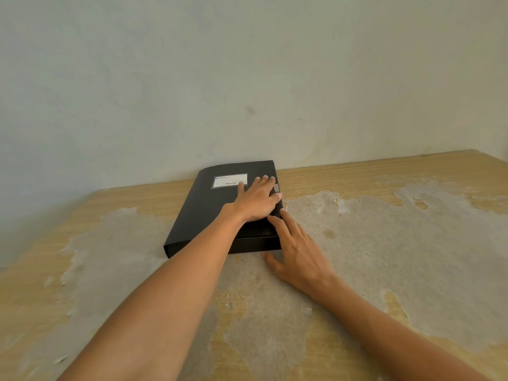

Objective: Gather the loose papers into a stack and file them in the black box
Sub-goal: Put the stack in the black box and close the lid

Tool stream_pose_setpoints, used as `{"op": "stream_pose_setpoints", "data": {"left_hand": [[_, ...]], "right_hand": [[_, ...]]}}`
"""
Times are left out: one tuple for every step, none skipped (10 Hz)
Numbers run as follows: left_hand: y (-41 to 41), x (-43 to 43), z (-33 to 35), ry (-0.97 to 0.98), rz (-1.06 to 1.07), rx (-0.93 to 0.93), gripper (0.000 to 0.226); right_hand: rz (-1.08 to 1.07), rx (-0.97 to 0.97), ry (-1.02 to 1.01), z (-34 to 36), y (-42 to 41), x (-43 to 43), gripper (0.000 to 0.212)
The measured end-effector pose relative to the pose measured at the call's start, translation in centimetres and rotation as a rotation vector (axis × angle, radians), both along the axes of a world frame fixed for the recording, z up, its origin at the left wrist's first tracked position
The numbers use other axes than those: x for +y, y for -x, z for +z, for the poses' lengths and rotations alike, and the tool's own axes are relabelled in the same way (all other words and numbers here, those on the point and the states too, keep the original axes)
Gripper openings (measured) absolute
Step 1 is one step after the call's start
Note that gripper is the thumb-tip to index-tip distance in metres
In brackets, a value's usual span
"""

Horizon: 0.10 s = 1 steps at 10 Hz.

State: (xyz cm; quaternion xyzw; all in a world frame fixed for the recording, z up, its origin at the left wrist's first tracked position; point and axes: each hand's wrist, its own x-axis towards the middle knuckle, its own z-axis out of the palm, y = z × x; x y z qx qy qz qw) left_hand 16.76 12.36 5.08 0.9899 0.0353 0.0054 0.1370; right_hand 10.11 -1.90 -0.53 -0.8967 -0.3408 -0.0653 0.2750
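Note:
A black box (206, 213) lies flat and closed on the table, near the wall, with a white label (229, 180) on its lid. My left hand (257, 200) rests palm down on the lid near the box's right edge, fingers spread toward a small grey clasp (277, 188). My right hand (298, 253) lies on the table against the box's near right corner, its fingertips touching the box's right side. No loose papers are in view.
The wooden table (384, 243) has a worn top with large grey patches where the veneer has peeled. A pale wall (247, 78) stands directly behind the box. The table's far right corner is in view at the upper right.

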Motion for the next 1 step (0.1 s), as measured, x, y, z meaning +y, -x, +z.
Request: {"op": "stream_pose_setpoints", "data": {"left_hand": [[1.11, -0.24, 1.76, 0.093, 0.035, -0.13, 0.06]], "right_hand": [[-0.01, 0.053, -0.012, 0.87, 0.15, -0.74, 0.075]]}}
